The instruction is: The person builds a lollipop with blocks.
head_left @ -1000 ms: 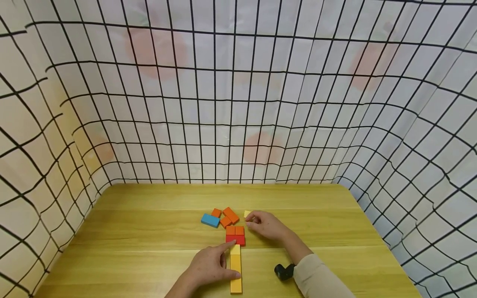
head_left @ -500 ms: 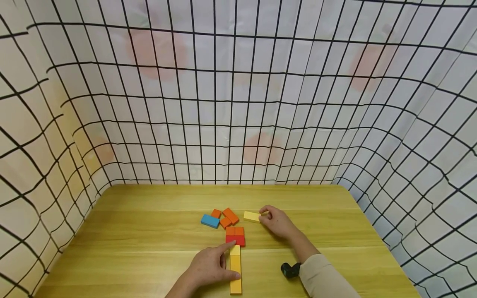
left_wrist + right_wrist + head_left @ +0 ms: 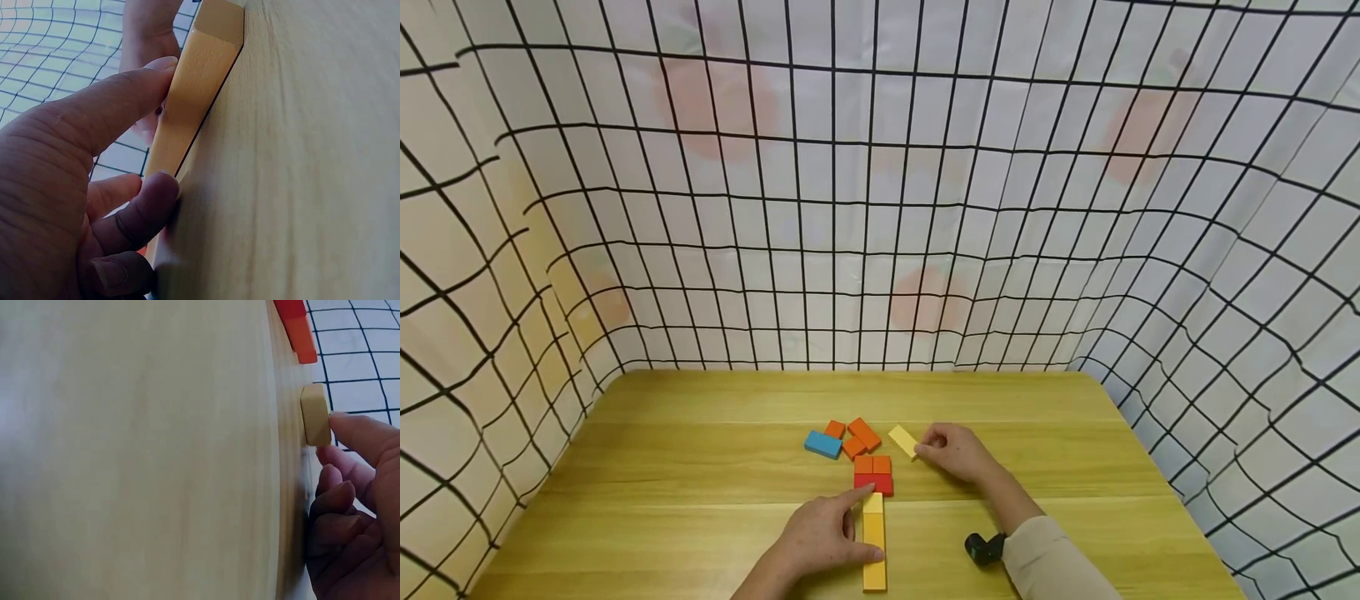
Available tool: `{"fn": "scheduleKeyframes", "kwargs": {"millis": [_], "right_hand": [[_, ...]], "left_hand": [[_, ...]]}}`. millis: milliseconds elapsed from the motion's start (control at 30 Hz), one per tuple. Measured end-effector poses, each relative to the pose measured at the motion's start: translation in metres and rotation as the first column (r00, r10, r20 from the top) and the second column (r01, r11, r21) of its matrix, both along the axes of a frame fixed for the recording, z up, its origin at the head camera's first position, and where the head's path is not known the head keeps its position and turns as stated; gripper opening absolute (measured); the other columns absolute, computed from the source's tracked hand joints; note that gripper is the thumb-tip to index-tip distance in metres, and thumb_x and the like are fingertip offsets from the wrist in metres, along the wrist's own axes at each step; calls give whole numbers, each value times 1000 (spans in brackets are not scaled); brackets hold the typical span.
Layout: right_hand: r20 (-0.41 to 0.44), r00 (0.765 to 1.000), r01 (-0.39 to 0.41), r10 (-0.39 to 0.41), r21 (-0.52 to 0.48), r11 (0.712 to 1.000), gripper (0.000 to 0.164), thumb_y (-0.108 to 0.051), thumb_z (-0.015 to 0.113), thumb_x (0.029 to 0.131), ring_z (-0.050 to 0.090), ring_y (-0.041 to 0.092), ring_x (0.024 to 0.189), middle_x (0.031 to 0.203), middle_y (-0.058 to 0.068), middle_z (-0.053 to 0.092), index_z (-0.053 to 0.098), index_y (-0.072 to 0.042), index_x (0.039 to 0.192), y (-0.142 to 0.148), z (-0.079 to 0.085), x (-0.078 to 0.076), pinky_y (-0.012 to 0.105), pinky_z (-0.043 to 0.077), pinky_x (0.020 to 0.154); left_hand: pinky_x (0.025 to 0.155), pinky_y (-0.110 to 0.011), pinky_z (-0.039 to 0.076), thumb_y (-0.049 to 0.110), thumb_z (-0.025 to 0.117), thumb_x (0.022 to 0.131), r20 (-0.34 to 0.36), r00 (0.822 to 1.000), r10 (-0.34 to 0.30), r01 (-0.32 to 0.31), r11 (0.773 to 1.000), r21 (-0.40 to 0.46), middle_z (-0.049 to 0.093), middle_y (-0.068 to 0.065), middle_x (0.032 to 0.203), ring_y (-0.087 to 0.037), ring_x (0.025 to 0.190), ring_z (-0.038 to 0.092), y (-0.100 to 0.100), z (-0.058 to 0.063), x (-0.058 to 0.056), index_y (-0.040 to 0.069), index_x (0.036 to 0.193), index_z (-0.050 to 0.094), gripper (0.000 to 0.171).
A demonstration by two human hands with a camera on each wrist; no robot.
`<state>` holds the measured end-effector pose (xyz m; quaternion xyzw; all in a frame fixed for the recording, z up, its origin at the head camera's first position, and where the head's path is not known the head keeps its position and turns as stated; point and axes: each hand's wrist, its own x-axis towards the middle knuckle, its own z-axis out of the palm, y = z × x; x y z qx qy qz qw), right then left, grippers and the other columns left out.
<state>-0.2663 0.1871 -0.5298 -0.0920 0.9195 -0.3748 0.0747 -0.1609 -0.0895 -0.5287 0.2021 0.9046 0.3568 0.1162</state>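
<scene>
My left hand [image 3: 820, 533] lies beside a row of yellow blocks, thumb on a long yellow block [image 3: 874, 533] and extended index fingertip at a red block [image 3: 883, 482]. A short pale yellow block [image 3: 872, 502] sits between the two. In the left wrist view the thumb touches the top edge of the yellow block [image 3: 194, 81], other fingers bent at its side. My right hand [image 3: 958, 452] pinches the near end of a light yellow block [image 3: 901, 440], which lies slanted on the table. That block's end [image 3: 316, 415] shows at the thumb tip in the right wrist view.
Two small orange blocks [image 3: 864, 464] border the red one on its far side. Behind them are a blue block [image 3: 823, 444] and several loose orange blocks [image 3: 865, 433]. A black grid screen [image 3: 872, 250] encloses the table [image 3: 685, 467]. A black wrist device [image 3: 981, 549] sits at the right sleeve.
My right hand has shifted right, then slightly nearer. The light yellow block has turned from crosswise to slanted, its right end swinging toward me. The left hand has stayed in place.
</scene>
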Motion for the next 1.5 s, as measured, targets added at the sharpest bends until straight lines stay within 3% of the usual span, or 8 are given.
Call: {"fn": "scheduleKeyframes", "kwargs": {"millis": [200,300,500,633,833,1133,1500], "right_hand": [[28,995,-92,92,4,996,15,-34,74,94,52,14,75,83,-3,62,71,-20,88,-1,4,2,30,43,69],[59,990,-125,125,-20,992,19,-33,76,92,52,15,74,84,-1,60,70,-17,99,-2,7,1,30,43,67],[120,976,-180,181,-19,983,64,-34,82,87,52,15,71,86,1,60,55,-22,144,-7,11,-4,30,44,63],[124,969,-222,212,73,972,78,-36,80,87,49,14,66,78,0,57,43,-29,155,-12,14,-10,31,43,61],[113,968,-241,224,176,954,73,-40,77,87,43,14,61,71,-1,49,46,-31,153,-18,14,-15,31,39,59],[98,979,-186,176,101,977,67,-45,82,83,48,15,65,77,-1,55,55,-26,142,-14,7,-10,30,40,58],[-1,992,-125,125,33,992,65,-47,81,85,52,13,76,90,-5,59,59,-19,139,-13,-7,1,32,43,71]], "left_hand": [[54,-23,37,61,84,72,-3,1000,1,-1,1000,-4,54,15,63,-2,56,48,0,-1,-1,21,147,56,90],[54,-23,37,61,84,72,-3,1000,1,-1,1000,-5,54,15,63,-2,56,48,0,-1,-1,21,147,57,89],[54,-23,37,61,84,72,0,1000,-3,3,1000,-13,54,16,63,-2,56,48,0,-2,-1,21,146,57,89],[54,-23,37,61,84,72,6,1000,-3,3,1000,-14,54,15,63,-2,56,48,0,-2,-2,21,147,57,89],[54,-23,37,61,84,72,10,1000,-2,2,1000,-10,54,15,63,-2,56,48,1,-2,-1,21,147,57,89],[54,-23,36,61,84,72,12,1000,1,-1,1000,-14,54,14,63,-3,56,47,1,-2,0,21,147,57,89],[52,-23,37,60,85,72,9,1000,-2,2,1000,-3,54,15,63,-2,55,48,0,-1,-1,19,146,57,89]]}}
